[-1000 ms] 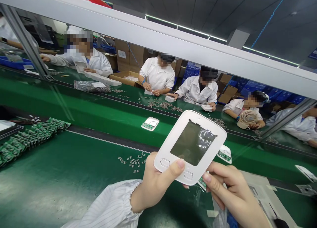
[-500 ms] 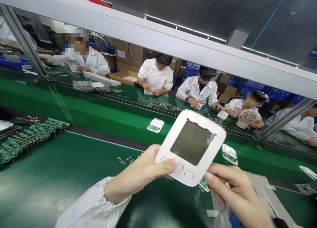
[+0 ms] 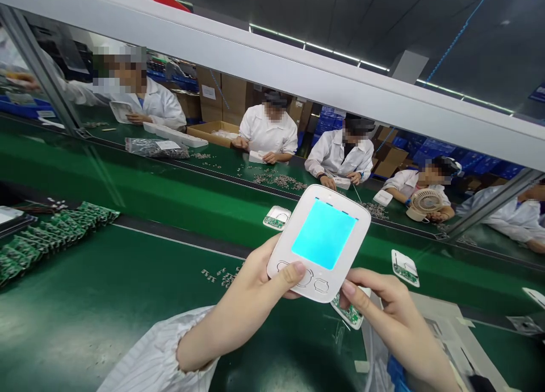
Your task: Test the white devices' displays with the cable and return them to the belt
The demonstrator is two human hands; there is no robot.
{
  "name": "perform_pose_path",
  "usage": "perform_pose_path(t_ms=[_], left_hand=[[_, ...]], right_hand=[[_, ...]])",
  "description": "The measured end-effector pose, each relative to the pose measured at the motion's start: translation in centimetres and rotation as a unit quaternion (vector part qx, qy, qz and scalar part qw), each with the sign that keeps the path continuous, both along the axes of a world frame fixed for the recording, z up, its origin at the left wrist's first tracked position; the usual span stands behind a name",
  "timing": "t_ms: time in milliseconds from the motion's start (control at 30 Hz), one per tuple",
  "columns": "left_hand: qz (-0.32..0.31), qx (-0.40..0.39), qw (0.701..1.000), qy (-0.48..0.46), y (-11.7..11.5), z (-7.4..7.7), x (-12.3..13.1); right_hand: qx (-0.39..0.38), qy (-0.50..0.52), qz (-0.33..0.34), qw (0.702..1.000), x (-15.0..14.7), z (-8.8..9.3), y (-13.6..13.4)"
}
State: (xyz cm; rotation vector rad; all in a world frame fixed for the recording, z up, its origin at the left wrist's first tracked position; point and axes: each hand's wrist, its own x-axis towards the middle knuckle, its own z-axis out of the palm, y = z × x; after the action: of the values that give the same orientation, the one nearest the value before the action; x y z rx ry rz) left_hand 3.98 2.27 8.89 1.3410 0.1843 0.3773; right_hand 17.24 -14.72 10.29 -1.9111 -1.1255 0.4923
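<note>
I hold up a white handheld device (image 3: 320,241) with a square screen that glows light blue and round buttons along its lower edge. My left hand (image 3: 255,290) grips its lower left corner, thumb lying on the buttons. My right hand (image 3: 385,309) pinches the lower right corner with thumb and forefinger. A half-built white unit with a green board (image 3: 349,312) lies on the green table just under the device.
Stacked green circuit boards (image 3: 46,233) lie at the left, small loose parts (image 3: 221,277) beside my left hand. White housings (image 3: 276,216) (image 3: 405,267) ride the green conveyor (image 3: 170,193). Several people in white coats work across the line; a small fan (image 3: 426,203) stands there.
The screen, dark before, now glows light blue. The device has dropped slightly and tilted toward me. My left thumb slid onto the buttons. The housings on the conveyor moved right.
</note>
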Motion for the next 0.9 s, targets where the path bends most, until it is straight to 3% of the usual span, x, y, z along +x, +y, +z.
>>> perform_pose_path(t_ms=[500,667,733,800,867,900], left_hand=[[-0.007,0.017,0.998,-0.057,-0.5,0.1,-0.4],[0.011,0.034,0.999,-0.036,0.0,0.4,-0.5],[0.063,0.035,0.997,-0.029,1.5,0.6,-0.5],[0.170,0.070,0.982,-0.035,4.1,0.4,-0.2],[0.291,0.190,0.938,0.005,7.5,-0.7,0.6],[0.337,0.281,0.896,0.073,9.2,-1.7,1.2]], right_hand=[[0.004,-0.037,-0.020,0.999,-0.4,0.0,-0.5],[0.011,-0.005,-0.037,0.999,-1.2,0.3,-0.5],[0.001,0.005,-0.061,0.998,-1.5,0.4,-1.1],[0.014,0.006,-0.095,0.995,-1.5,0.5,-2.4],[0.050,0.003,-0.126,0.991,-1.4,0.5,-3.9],[0.070,0.001,-0.137,0.988,-1.3,0.4,-4.7]])
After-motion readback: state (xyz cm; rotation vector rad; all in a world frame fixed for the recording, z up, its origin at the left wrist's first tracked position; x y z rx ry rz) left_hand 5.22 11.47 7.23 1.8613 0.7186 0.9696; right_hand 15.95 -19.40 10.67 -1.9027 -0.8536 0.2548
